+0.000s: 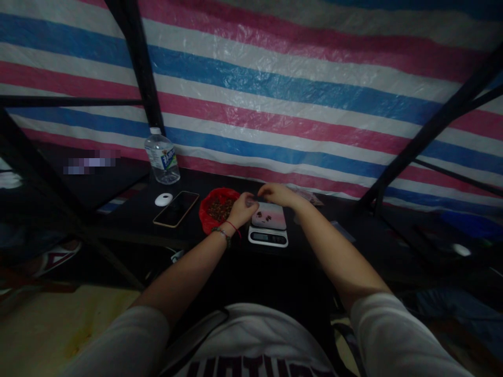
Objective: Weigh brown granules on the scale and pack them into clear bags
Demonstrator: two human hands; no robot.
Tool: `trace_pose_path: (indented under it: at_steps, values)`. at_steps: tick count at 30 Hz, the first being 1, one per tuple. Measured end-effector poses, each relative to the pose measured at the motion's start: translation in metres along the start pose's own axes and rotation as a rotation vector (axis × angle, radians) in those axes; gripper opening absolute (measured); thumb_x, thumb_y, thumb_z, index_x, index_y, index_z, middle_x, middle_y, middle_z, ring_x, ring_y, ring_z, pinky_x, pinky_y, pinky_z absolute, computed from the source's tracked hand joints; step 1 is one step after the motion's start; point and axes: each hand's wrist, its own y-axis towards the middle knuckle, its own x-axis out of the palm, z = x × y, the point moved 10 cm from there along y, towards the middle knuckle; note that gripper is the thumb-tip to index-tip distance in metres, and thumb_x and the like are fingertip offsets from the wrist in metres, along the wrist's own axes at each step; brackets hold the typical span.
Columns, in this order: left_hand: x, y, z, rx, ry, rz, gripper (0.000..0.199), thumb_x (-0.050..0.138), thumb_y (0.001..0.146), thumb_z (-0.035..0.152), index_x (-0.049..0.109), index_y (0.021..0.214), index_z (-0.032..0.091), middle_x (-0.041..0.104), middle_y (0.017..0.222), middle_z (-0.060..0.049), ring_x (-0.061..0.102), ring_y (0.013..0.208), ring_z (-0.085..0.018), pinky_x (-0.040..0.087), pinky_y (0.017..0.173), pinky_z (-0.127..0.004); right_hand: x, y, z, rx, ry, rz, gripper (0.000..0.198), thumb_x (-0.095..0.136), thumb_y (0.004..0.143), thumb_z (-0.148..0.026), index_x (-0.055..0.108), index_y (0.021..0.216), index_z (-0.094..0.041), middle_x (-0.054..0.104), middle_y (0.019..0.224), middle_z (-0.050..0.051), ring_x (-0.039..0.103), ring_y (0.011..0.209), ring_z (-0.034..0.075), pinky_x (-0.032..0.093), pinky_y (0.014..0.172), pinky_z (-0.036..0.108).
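Left hand [244,208] beside red bag [218,208] (small brown pieces).

Clear water bottle [162,157] with white cap and blue label is standing upright at the back of the dark table [129,217], near the striped tarp [298,89]. Small white oval object [164,199] is lying in front of the bottle. Phone [176,208] is lying flat, screen dark, just beside the white oval. Black metal poles [135,63] are running up in front of the red, white and blue tarp. Floor [51,324] is showing lower left.
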Motion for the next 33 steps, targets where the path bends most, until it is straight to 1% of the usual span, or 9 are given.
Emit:
trace_pose_path:
  at_steps: [5,7,12,17,22,25,29,31,33]
  values:
    - [0.013,-0.001,0.008,0.062,0.131,-0.219,0.047,0.065,0.067,0.031,0.059,0.112,0.017,0.067,0.090,-0.006,0.063,0.082,-0.021,0.049,0.073,-0.030,0.041,-0.021,0.038,0.118,-0.199,-0.301,0.027,0.068,0.070,-0.030,0.071,0.093,-0.015,0.071,0.080,0.005,0.061,0.068,0.015,0.042,0.058,0.020]
    - [0.019,-0.003,0.018,0.136,0.184,-0.287,0.053,0.067,0.065,0.033,0.059,0.115,0.016,0.067,0.091,-0.007,0.064,0.082,-0.023,0.048,0.071,-0.029,0.051,-0.024,0.042,0.124,-0.238,-0.326,0.027,0.068,0.070,-0.035,0.073,0.090,-0.016,0.071,0.078,0.004,0.061,0.068,0.015,0.041,0.058,0.020]
    - [0.027,-0.004,0.022,0.170,0.334,-0.347,0.044,0.066,0.066,0.041,0.067,0.101,0.015,0.068,0.092,-0.011,0.063,0.083,-0.026,0.047,0.072,-0.031,0.056,-0.024,0.041,0.155,-0.335,-0.291,0.022,0.061,0.071,-0.019,0.074,0.089,-0.017,0.072,0.076,0.004,0.062,0.066,0.014,0.038,0.056,0.020]
    - [0.023,-0.007,0.017,0.166,0.280,-0.314,0.053,0.065,0.068,0.043,0.061,0.112,0.013,0.067,0.095,-0.012,0.064,0.083,-0.025,0.048,0.072,-0.031,0.048,-0.019,0.035,0.099,-0.379,-0.204,0.022,0.061,0.070,-0.017,0.074,0.086,-0.017,0.072,0.080,0.006,0.063,0.070,0.016,0.040,0.060,0.021]
    - [0.022,-0.013,0.019,0.204,0.207,-0.303,0.050,0.065,0.068,0.039,0.057,0.111,0.014,0.065,0.094,-0.009,0.063,0.082,-0.023,0.048,0.071,-0.031,0.027,-0.008,0.010,-0.026,-0.089,-0.002,0.020,0.063,0.071,-0.017,0.072,0.089,-0.016,0.071,0.084,0.003,0.063,0.073,0.013,0.043,0.065,0.019]
    - [0.018,-0.014,0.022,0.207,0.149,-0.266,0.048,0.064,0.069,0.035,0.054,0.112,0.015,0.064,0.098,-0.007,0.062,0.085,-0.022,0.048,0.074,-0.031,0.026,-0.003,-0.009,-0.104,0.043,0.008,0.017,0.063,0.072,-0.015,0.071,0.087,-0.016,0.070,0.082,0.002,0.062,0.071,0.012,0.043,0.066,0.020]
    - [0.008,-0.013,0.020,0.156,0.101,-0.211,0.055,0.066,0.069,0.035,0.050,0.118,0.014,0.063,0.098,-0.007,0.062,0.085,-0.020,0.048,0.076,-0.031,0.018,0.000,-0.002,-0.081,0.038,0.107,0.016,0.061,0.074,-0.015,0.071,0.087,-0.014,0.069,0.083,0.003,0.061,0.073,0.012,0.042,0.067,0.021]
    - [0.002,-0.012,0.016,0.112,0.088,-0.179,0.061,0.067,0.068,0.035,0.048,0.122,0.013,0.064,0.094,-0.006,0.062,0.083,-0.019,0.049,0.076,-0.031,0.023,0.000,0.011,-0.041,-0.012,0.085,0.018,0.064,0.072,-0.017,0.071,0.088,-0.014,0.070,0.085,0.004,0.061,0.075,0.013,0.042,0.068,0.021]
    - [-0.004,-0.011,0.011,0.082,0.070,-0.140,0.062,0.067,0.069,0.035,0.046,0.124,0.013,0.064,0.093,-0.006,0.062,0.082,-0.019,0.049,0.076,-0.031,0.039,0.000,0.024,-0.017,-0.045,-0.046,0.024,0.068,0.069,-0.019,0.072,0.092,-0.015,0.070,0.086,0.003,0.061,0.074,0.014,0.042,0.067,0.021]
